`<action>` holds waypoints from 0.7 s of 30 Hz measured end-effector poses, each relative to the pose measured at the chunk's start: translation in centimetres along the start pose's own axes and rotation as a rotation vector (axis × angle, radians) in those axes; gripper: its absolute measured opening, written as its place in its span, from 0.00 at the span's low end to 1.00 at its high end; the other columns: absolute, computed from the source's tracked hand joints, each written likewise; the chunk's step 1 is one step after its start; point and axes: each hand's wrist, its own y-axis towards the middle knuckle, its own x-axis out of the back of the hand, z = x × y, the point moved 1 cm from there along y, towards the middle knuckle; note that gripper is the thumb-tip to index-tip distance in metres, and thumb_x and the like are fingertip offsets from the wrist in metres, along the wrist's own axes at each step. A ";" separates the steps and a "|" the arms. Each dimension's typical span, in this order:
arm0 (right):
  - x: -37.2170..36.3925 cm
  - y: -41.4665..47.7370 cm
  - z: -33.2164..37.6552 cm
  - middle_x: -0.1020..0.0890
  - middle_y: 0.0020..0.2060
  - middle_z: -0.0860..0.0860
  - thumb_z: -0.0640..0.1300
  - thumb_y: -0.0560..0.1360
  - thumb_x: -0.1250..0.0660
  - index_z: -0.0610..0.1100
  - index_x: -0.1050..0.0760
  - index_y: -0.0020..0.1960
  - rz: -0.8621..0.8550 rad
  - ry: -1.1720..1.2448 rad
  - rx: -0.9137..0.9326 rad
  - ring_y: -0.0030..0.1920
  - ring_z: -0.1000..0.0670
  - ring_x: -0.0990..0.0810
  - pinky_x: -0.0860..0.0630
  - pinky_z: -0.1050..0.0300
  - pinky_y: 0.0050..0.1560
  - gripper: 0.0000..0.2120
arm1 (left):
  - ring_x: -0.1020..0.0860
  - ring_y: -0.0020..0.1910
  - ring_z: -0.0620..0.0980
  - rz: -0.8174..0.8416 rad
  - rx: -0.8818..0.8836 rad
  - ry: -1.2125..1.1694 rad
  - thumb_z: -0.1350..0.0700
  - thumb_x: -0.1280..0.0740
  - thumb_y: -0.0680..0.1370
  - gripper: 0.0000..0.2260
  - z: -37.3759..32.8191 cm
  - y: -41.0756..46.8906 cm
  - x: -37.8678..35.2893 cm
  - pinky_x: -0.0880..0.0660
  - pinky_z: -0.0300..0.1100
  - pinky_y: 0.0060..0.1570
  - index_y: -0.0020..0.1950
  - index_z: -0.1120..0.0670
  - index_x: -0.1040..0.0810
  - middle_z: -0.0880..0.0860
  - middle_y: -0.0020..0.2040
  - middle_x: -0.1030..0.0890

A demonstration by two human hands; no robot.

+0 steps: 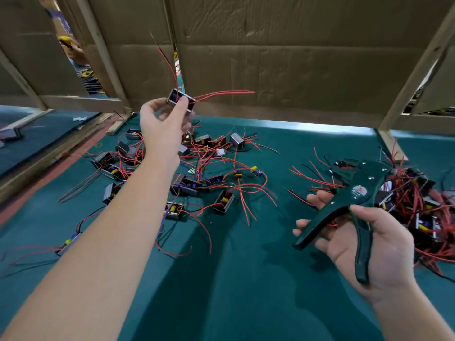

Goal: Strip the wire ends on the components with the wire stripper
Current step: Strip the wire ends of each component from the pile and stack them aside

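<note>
Green counter [246, 267] backed by cardboard panels [270, 57]: the left hand [162, 124] pinched a component [179, 100] aloft, its red wires [226, 93] trailing rightward, well apart from the wire stripper [357, 190], which the right hand [379, 244] gripped lower right, jaws aimed up-left.

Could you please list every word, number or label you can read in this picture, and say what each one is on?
"W81A", as best it reads: on the round label of the wire stripper.
Orange logo and smaller print on that same label: too blurred to read.
Dark marks on the yellow strip seen through the cardboard gap: too small to read.
</note>
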 end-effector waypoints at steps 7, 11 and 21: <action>0.1 0.0 -0.2 0.22 0.56 0.38 0.52 0.44 0.20 0.35 0.27 0.59 0.018 0.007 -0.012 0.39 0.34 0.19 0.21 0.34 0.45 0.47 | 0.17 0.35 0.50 0.176 0.100 0.053 0.57 0.36 0.81 0.02 0.6 -4.0 0.3 0.22 0.40 0.35 0.49 0.52 0.26 0.54 0.40 0.17; 0.1 0.0 -0.4 0.21 0.56 0.37 0.52 0.43 0.20 0.35 0.25 0.58 0.019 0.000 -0.029 0.39 0.33 0.19 0.22 0.32 0.46 0.46 | 0.18 0.38 0.52 0.284 0.220 0.032 0.55 0.39 0.82 0.09 2.2 -6.9 0.0 0.21 0.43 0.37 0.44 0.54 0.24 0.56 0.40 0.17; -0.4 0.0 -1.4 0.22 0.59 0.33 0.51 0.57 0.27 0.32 0.25 0.60 0.098 -0.020 -0.107 0.38 0.34 0.20 0.21 0.35 0.42 0.36 | 0.20 0.43 0.45 0.512 0.229 0.196 0.53 0.40 0.73 0.15 3.7 -10.3 -0.8 0.26 0.42 0.46 0.27 0.48 0.24 0.49 0.41 0.16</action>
